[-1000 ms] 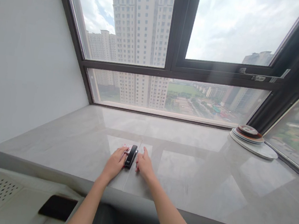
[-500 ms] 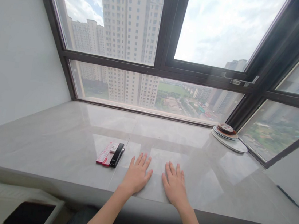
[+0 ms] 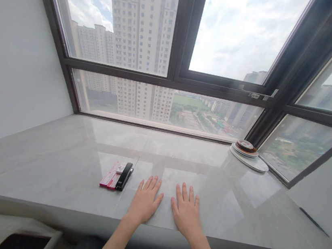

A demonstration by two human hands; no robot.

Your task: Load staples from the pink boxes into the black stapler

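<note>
My left hand (image 3: 145, 202) lies palm down with fingers spread near the front edge of the glossy grey sill (image 3: 64, 176). To its right, my right hand (image 3: 185, 210) rests the same way, holding nothing. A black stapler (image 3: 124, 177) is nearest to my left hand, a short gap to its left. Beside the stapler lie flat pink-and-white packets (image 3: 110, 177) with red front edges, and a small white box (image 3: 121, 167) sits on them. What the packets and box contain cannot be seen.
A stack of round plates (image 3: 249, 155) stands in the far right corner by the dark window frame (image 3: 159, 79). A white plastic container (image 3: 18, 223) with a dark opening is below the sill at lower left. A thin dark strip (image 3: 314, 221) runs along the right side.
The whole view has shifted slightly, so sill, stapler and plates appear a little further left and lower. Both hands stay flat on the sill.
</note>
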